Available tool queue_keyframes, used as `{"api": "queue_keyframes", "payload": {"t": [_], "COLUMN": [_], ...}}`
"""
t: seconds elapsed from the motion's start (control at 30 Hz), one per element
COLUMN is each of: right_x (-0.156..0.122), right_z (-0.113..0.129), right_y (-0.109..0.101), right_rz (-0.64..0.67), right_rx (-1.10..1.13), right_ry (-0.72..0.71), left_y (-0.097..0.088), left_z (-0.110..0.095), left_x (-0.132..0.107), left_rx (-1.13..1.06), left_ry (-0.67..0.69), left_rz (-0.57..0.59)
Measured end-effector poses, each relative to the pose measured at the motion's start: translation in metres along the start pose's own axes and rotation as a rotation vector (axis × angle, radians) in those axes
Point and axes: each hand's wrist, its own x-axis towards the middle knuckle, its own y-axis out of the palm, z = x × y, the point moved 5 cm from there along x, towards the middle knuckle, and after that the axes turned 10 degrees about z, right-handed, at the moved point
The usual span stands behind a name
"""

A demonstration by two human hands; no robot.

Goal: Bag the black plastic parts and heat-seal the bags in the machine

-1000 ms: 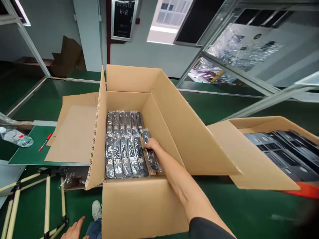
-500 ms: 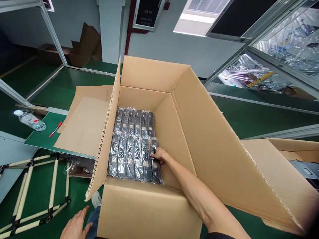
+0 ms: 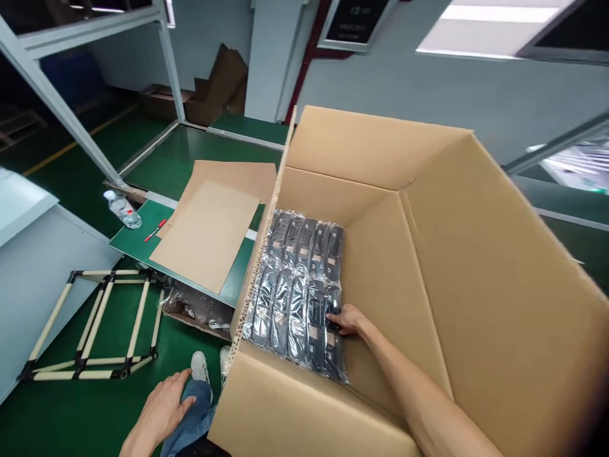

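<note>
A large open cardboard box (image 3: 428, 254) stands in front of me. On its bottom lie two rows of black parts in clear plastic bags (image 3: 295, 279). My right hand (image 3: 346, 318) reaches down into the box, and its fingers press on the rightmost bagged part (image 3: 333, 336) of the near row, beside the box's inner wall. My left hand (image 3: 164, 406) rests open on my thigh, outside the box at the lower left.
The box's left flap (image 3: 209, 228) lies open over a green table (image 3: 137, 244) with a water bottle (image 3: 122, 209) and a red pen (image 3: 155, 230). A frame of pale tubes (image 3: 95, 324) lies on the green floor. Cardboard is stacked at the back wall.
The view has swung left and down. My right hand has slid toward the near end of the box along the rightmost bagged part. My left hand has settled on my thigh.
</note>
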Motion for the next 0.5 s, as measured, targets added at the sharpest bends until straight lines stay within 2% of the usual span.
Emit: {"api": "queue_keyframes", "payload": {"t": [0.13, 0.27, 0.4, 0.5], "right_x": [0.001, -0.014, -0.063, -0.119], "right_z": [0.011, 0.022, 0.029, 0.029], "right_y": [-0.008, -0.033, -0.052, -0.045], "right_rz": [0.036, -0.024, -0.118, -0.267], "right_rx": [-0.142, -0.232, -0.236, -0.084], "right_ry": [-0.011, -0.025, -0.067, -0.099], "left_y": [-0.03, -0.085, -0.148, -0.179], "left_z": [0.0, 0.005, 0.001, -0.005], "left_x": [0.025, 0.08, 0.143, 0.175], "left_rx": [-0.535, -0.844, -1.167, -1.319], "left_ry": [0.054, -0.022, -0.095, -0.139], "left_rz": [-0.215, -0.348, -0.389, -0.376]}}
